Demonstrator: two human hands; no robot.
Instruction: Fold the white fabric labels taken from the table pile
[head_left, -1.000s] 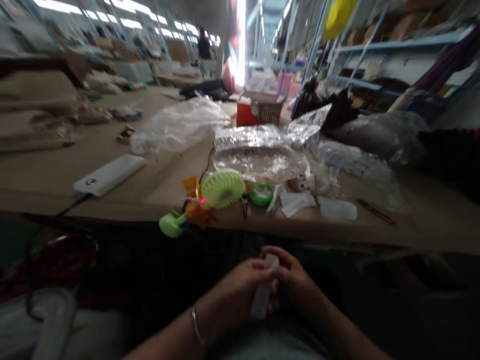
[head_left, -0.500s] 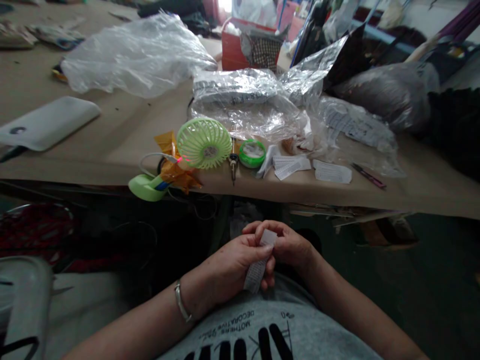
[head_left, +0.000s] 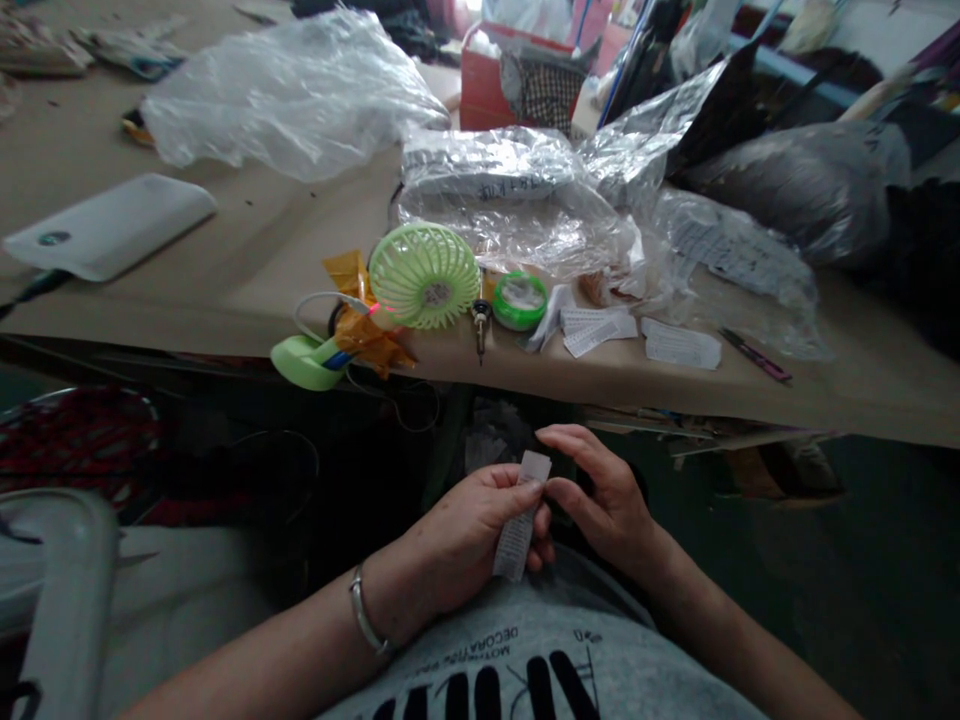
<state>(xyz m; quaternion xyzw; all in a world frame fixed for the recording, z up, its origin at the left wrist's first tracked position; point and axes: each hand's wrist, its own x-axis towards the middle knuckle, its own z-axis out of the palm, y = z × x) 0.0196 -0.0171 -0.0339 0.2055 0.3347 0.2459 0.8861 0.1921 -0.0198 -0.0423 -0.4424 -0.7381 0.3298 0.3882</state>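
My left hand [head_left: 469, 530] is closed on a narrow white printed paper label [head_left: 519, 520], pinching it near its top so that it hangs down over my lap. My right hand [head_left: 600, 495] is just right of the label, fingers loosely curled, its thumb and forefinger at the label's upper edge. A metal bangle [head_left: 364, 620] is on my left wrist. Both hands are below the front edge of the brown table [head_left: 247, 290].
On the table near the edge stand a green mini fan [head_left: 424, 275], a green tape roll [head_left: 519, 299], loose white labels [head_left: 600, 330], a white power bank [head_left: 112, 225], clear plastic bags [head_left: 517, 195], a red box [head_left: 487, 75] and a pen [head_left: 754, 355]. A chair [head_left: 60, 590] is at my left.
The view has tilted down toward my lap. My right hand has loosened, its fingers lifted away from the label's top, while my left hand keeps its hold.
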